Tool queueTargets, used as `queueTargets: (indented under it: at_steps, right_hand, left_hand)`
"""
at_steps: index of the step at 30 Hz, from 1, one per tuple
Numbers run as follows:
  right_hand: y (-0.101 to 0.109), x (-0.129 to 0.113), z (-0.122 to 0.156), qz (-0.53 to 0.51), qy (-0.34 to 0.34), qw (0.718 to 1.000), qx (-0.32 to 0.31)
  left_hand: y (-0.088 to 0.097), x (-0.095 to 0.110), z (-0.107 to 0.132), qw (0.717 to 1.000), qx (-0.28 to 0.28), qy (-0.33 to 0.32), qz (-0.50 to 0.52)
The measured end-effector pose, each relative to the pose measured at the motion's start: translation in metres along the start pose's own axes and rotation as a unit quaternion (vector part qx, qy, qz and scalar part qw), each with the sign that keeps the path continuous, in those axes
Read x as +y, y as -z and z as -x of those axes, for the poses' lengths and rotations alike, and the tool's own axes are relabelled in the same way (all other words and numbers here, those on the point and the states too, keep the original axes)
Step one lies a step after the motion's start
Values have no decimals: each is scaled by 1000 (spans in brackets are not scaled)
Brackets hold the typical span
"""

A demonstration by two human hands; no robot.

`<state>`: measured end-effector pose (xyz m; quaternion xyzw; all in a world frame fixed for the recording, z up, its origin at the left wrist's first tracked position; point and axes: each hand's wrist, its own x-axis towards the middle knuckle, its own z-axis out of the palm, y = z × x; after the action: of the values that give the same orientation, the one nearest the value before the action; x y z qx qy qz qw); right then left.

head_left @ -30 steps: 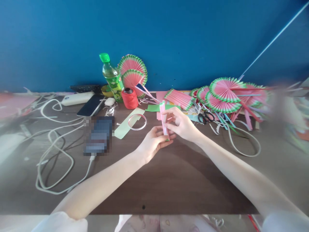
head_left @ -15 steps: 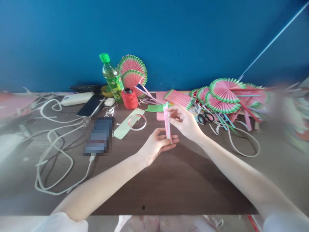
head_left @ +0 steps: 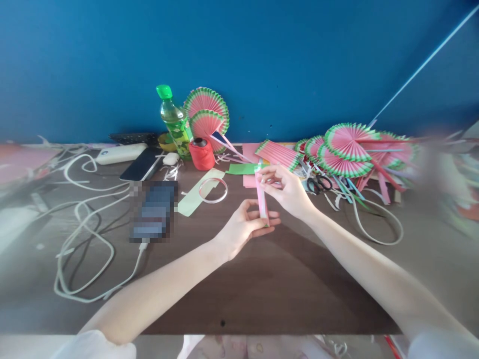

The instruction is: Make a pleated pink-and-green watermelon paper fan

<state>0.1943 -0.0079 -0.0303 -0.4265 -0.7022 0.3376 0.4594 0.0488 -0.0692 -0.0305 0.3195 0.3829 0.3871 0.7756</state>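
A narrow folded strip of pink paper (head_left: 263, 205) with green ends stands nearly upright between my hands above the table. My left hand (head_left: 249, 224) pinches its lower end, thumb in front and fingers behind. Near the top, the fingertips of my right hand (head_left: 282, 187) are closed at the strip's edge, where a pale tape-like band shows along its face. Behind the hands lie a green paper piece (head_left: 241, 169) and a pleated pink paper (head_left: 279, 155). A roll of clear tape (head_left: 212, 190) rests on a pale green strip (head_left: 190, 203) to the left.
Several watermelon-patterned paper fans (head_left: 348, 148) and black scissors (head_left: 319, 184) lie at the right. A green-capped bottle (head_left: 174, 122), a red thread spool (head_left: 202, 154) and more fans (head_left: 207, 107) stand by the blue wall. Phones (head_left: 153, 212) and looping white cables (head_left: 84, 298) occupy the left.
The pink strip has turned slightly, so more of its face shows. My right fingertips remain near its top, and my left hand keeps its lower end.
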Motion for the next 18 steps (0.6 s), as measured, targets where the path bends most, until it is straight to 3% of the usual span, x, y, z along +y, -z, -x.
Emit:
queueTargets:
  at_steps: [18]
  right_hand:
    - [-4, 5, 1, 4, -8, 1000, -3]
  left_hand:
    - [0, -1, 1, 1000, -18, -16, -7]
